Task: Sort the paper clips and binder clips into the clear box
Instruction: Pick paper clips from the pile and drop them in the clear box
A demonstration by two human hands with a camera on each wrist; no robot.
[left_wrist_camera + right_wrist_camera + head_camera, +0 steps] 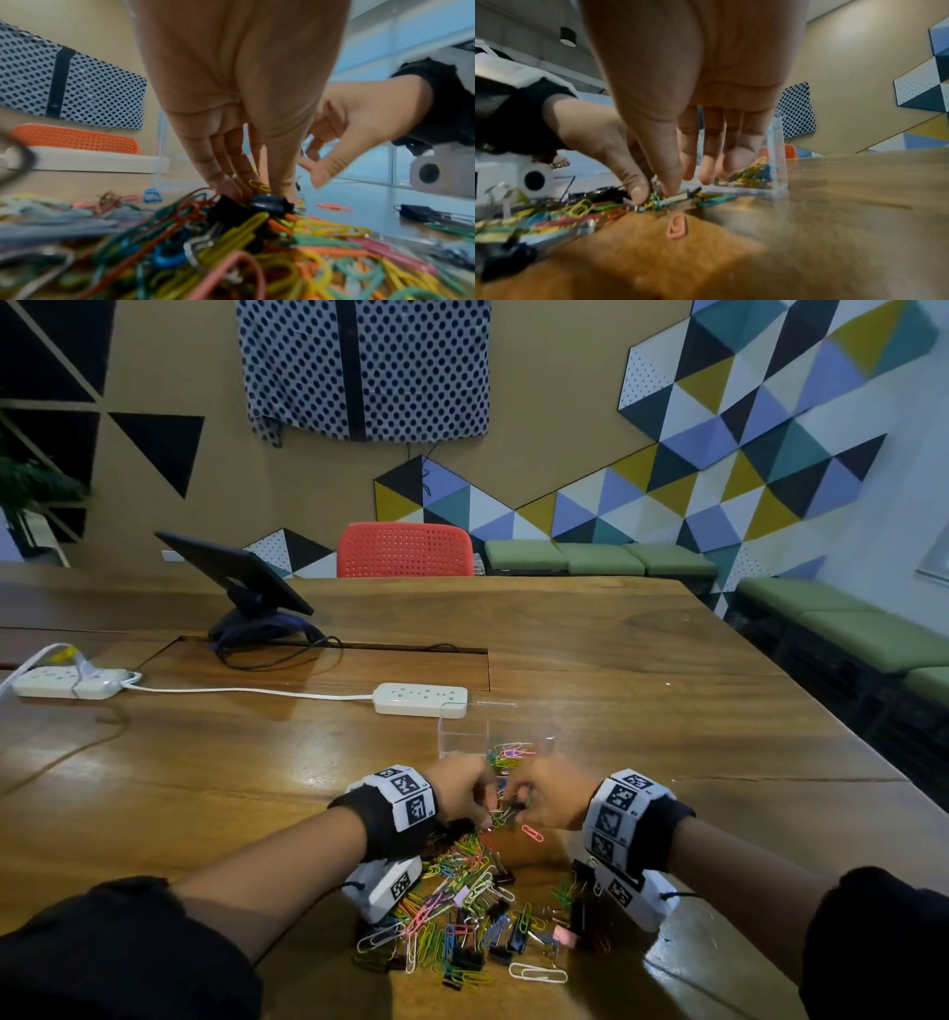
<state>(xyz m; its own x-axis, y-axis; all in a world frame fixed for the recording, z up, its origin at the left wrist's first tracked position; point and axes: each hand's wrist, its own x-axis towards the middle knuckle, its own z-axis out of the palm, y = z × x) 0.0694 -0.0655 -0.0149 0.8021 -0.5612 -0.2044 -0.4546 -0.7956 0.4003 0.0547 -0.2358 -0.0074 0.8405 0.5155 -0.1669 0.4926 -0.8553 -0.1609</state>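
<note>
Both hands meet at the far edge of the mixed pile point(462, 911) of paper clips and binder clips on the bench point(667, 660), just near of the clear box point(493, 737). Box stands upright, open-topped, with coloured paper clips point(511, 755) already lying in it; most of the stock is not yet in. Judgement: sorting is at an early-to-middle stage.

Left hand point(462, 796): fingers bunched and pointing down into the pile, tips against a black binder clip point(270, 203), with a yellow paper clip point(259, 185) by the fingertips. Which of these it actually pinches I cannot tell.

Right hand point(552, 801): thumb and forefinger closed on a small tangle at the pile's edge, seemingly a binder clip with wire arms and paper clips caught in it point(662, 200); the other fingers hang loose. Judgement: the two hands work close together to pull the tangle apart, and the box sits close by the pile to keep transfers short.

A lone pink paper clip point(532, 833) lies apart on the bench, under the right hand.

View differences: the head view gives layout, meaning pile, box and both wrists, but blurs the fingertips. The left wrist view shows the black binder clip at the fingertips. The right wrist view shows the pinch and the box's contents through its wall point(776, 162).
</note>
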